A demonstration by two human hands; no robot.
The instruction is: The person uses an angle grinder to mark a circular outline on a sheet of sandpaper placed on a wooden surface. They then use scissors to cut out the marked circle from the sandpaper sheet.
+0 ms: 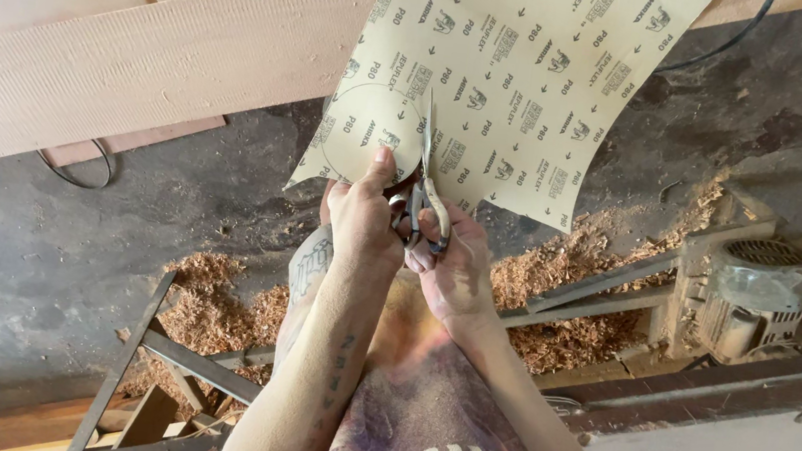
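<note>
**Scissors Cutting a Sheet of Sandpaper**

Both forearms reach out from the camera. Left hand (362, 216) pinches one tan sandpaper sheet (518, 78), thumb pressed on a circle drawn at its lower corner. Right hand (452, 262), fingers curled through the handles, grips one pair of scissors (424, 173), blades slightly parted on the circle's line. Sawdust (566, 275) lies on the floor below, beside one electric motor (750, 296).

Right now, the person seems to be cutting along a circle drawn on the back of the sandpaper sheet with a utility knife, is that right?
Not quite: the head view shows scissors, not a utility knife, in the right hand. The left hand steadies the sandpaper sheet at the drawn circle.
</note>
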